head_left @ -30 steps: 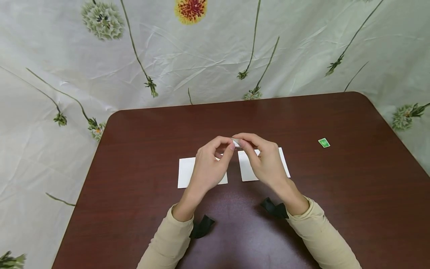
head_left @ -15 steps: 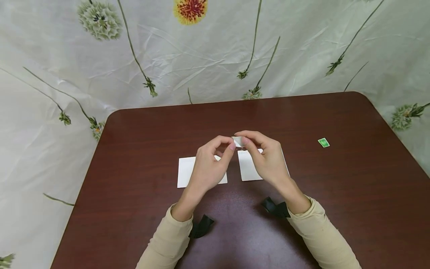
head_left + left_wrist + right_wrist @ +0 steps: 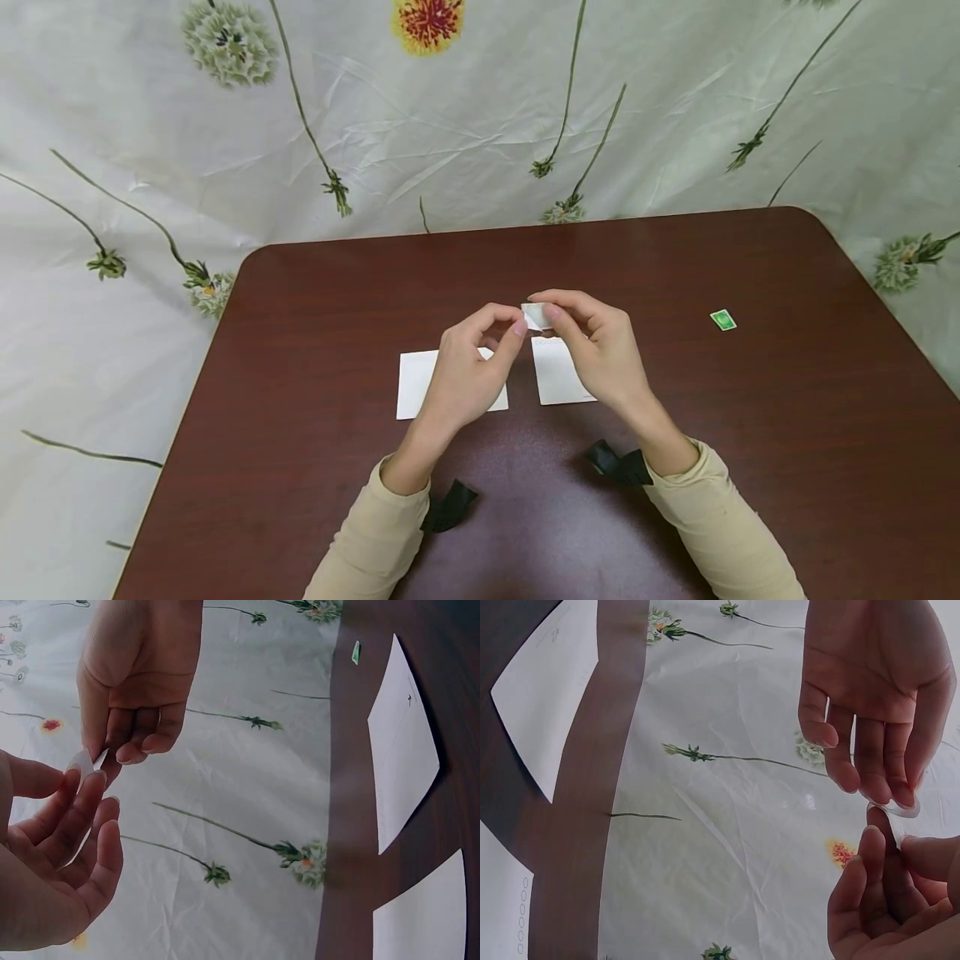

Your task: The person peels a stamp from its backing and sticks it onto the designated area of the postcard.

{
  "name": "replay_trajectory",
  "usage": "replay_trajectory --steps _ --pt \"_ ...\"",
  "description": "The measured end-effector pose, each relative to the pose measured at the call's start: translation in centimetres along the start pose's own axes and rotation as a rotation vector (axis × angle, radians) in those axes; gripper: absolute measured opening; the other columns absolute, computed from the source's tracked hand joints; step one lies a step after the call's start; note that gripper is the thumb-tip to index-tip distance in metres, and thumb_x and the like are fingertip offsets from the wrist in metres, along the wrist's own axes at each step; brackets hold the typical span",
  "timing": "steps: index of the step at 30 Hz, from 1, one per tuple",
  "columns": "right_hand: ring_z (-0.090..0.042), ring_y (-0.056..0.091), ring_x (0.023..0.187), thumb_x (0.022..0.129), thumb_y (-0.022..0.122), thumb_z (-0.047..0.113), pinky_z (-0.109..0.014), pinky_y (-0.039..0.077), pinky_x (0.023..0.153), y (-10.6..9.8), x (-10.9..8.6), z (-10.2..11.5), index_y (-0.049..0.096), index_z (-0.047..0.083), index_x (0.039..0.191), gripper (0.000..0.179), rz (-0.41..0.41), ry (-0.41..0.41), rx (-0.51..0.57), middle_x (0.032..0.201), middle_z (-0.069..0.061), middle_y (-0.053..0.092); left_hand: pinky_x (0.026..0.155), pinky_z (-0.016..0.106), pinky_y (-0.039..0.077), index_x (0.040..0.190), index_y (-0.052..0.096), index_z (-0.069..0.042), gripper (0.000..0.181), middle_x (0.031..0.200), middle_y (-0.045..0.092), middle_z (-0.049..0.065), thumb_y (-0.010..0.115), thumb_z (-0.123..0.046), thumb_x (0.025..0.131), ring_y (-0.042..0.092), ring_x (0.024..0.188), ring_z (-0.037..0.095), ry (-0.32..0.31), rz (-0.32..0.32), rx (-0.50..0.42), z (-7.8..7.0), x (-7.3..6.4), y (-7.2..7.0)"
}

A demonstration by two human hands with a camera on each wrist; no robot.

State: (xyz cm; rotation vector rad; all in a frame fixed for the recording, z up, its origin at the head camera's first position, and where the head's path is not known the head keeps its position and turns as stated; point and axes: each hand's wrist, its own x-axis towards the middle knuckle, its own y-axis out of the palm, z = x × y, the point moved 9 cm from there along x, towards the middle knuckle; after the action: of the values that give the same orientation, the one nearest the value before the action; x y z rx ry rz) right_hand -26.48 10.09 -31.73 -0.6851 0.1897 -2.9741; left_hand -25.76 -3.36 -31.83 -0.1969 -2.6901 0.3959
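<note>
Both hands meet above the middle of the table, raised over two white paper rectangles. My left hand pinches one edge of a small white piece of paper between thumb and index finger. The thumb and fingers of my right hand pinch its other side. In the right wrist view a thin white layer curls between the fingertips; whether it is joined to the rest is hard to tell. The left white sheet is partly behind my left hand. Beside it, the right white sheet has a row of small printed circles.
A small green stamp-like piece with a pale border lies on the brown table to the right. Black straps hang at both wrists. Behind the table hangs a pale flowered cloth.
My right hand has shifted slightly up and to the right, showing more of the small white paper between the fingers. The left hand has stayed nearly still.
</note>
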Motion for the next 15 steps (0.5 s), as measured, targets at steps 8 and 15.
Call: replay_trajectory --steps 8,15 --pt "-0.013 0.064 0.076 0.093 0.057 -0.004 -0.029 0.054 0.071 -0.42 0.08 -0.49 0.066 -0.008 0.106 0.016 0.001 0.05 0.041 0.091 -0.016 0.068 0.063 0.033 0.049 0.095 0.067 -0.002 0.01 0.085 0.067 0.008 0.057 -0.006 0.093 0.06 0.071 0.016 -0.01 0.008 -0.015 -0.12 0.07 0.14" --pt "-0.013 0.063 0.074 0.093 0.058 -0.002 -0.027 0.053 0.07 -0.79 0.13 -0.77 0.067 -0.007 0.106 0.016 -0.008 0.086 0.043 0.088 -0.013 0.068 0.062 0.028 0.048 0.094 0.067 -0.002 0.009 0.083 0.066 0.003 0.058 -0.004 0.093 0.058 0.07 0.013 0.001 0.008 -0.026 -0.35 0.09 0.25"
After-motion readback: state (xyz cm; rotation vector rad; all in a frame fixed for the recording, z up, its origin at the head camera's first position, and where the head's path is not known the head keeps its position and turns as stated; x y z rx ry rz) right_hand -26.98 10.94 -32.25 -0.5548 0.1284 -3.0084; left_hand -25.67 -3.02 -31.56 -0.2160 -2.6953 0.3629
